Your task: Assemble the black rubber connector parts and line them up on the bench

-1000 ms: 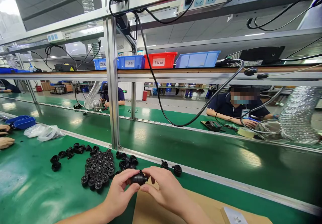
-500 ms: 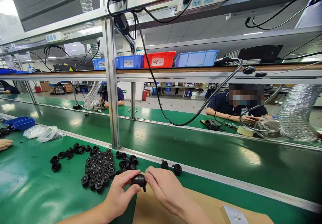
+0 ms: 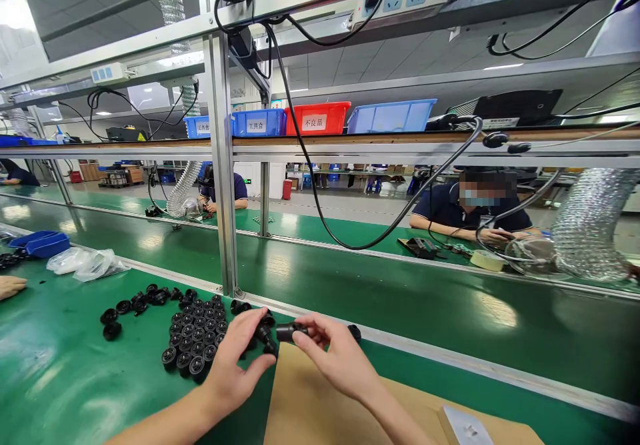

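Your right hand (image 3: 336, 358) pinches a small black cylindrical plastic part (image 3: 286, 332) between thumb and fingertips; the part juts out to the left of that grip, lying roughly level, just above the far edge of the flat brown cardboard sheet (image 3: 320, 408) that lies along the near edge of the green worktop (image 3: 55, 378).

Your left hand (image 3: 239, 365) is curled loosely, thumb below and fingers above, and its fingertips (image 3: 260, 317) close on a second small black plastic piece (image 3: 265, 337). That piece sits just left of the cylindrical part, very near it; whether the two touch cannot be told.

Just left of your left hand, a block of small round black plastic caps (image 3: 195, 338) stands in tidy rows on the worktop. Loose black caps (image 3: 135, 302) are scattered beyond it, toward the left edge. A few more black pieces (image 3: 240, 308) lie behind your left fingers, near the upright aluminium post (image 3: 223, 165) at the far edge of the worktop.

Crumpled clear plastic bags (image 3: 85, 262) and a shallow blue plastic tray (image 3: 40, 242) rest at the far left corner. Another person's hand (image 3: 10, 286) lies on the worktop at the left edge.

A pale flat card (image 3: 463, 426) rests on the right end of the cardboard.
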A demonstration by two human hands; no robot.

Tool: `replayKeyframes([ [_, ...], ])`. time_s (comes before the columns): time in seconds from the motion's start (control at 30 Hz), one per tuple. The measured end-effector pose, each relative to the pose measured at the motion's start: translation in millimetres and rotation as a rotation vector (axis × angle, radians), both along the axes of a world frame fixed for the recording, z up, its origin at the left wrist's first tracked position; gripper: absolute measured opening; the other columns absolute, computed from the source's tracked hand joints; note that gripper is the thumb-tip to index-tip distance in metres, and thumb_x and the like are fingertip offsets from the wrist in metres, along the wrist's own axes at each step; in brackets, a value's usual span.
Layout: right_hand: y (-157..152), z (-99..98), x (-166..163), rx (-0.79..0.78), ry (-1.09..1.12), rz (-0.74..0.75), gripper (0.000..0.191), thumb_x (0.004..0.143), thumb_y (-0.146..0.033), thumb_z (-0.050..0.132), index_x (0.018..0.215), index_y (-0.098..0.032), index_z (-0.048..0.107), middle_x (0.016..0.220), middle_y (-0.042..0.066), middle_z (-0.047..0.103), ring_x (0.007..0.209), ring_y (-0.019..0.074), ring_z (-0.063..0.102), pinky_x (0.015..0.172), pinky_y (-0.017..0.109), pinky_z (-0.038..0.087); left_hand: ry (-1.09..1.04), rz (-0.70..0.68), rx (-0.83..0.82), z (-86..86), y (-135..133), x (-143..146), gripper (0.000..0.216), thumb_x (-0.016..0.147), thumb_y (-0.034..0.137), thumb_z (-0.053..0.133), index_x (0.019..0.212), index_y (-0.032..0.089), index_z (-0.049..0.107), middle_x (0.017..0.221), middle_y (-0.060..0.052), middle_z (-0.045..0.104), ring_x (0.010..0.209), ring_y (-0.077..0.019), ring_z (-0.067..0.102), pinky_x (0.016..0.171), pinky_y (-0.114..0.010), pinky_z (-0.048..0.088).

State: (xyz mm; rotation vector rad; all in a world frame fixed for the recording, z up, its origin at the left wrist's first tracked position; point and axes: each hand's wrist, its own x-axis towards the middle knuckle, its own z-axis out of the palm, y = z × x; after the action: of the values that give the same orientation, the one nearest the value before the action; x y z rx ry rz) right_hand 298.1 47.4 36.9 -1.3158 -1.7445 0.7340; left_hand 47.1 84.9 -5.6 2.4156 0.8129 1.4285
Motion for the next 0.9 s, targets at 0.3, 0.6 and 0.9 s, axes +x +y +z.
replayKeyframes([
  [0.3, 26, -38.5, 36, 0.081, -0.778, -0.130, 0.026, 0.099, -0.015, 0.051, 0.112, -0.018, 0.073, 0.104, 0.014, 0.073, 0.089, 0.0297, 0.073, 0.072, 0.036, 0.045, 0.874, 0.464, -0.319, 57.3, 9, -43, 0.052, 0.057, 0.003, 0.093, 0.101, 0.021, 0.071, 0.117, -0.011, 0.064, 0.116, -0.0379, 0.059, 0.096, -0.048, 0.048],
  [0.6, 14, -32.3, 23, 0.078, -0.832, -0.145, 0.031, 0.099, -0.017, 0.052, 0.126, -0.020, 0.066, 0.112, 0.014, 0.068, 0.086, 0.0288, 0.072, 0.069, 0.036, 0.047, 0.996, 0.582, -0.305, 51.5, 11, -43, 0.065, 0.049, 0.007, 0.097, 0.103, 0.023, 0.065, 0.122, -0.011, 0.060, 0.123, -0.0413, 0.054, 0.104, -0.050, 0.042],
  [0.9, 29, -26.6, -72, 0.299, -0.810, 0.203, 0.045, 0.086, -0.031, 0.079, 0.126, -0.019, 0.064, 0.126, 0.015, 0.063, 0.114, 0.0353, 0.059, 0.087, 0.044, 0.054, 1.057, 0.650, -0.306, 47.5, 11, -40, 0.060, 0.061, 0.012, 0.090, 0.116, 0.016, 0.067, 0.137, -0.022, 0.059, 0.134, -0.0461, 0.050, 0.108, -0.054, 0.042],
])
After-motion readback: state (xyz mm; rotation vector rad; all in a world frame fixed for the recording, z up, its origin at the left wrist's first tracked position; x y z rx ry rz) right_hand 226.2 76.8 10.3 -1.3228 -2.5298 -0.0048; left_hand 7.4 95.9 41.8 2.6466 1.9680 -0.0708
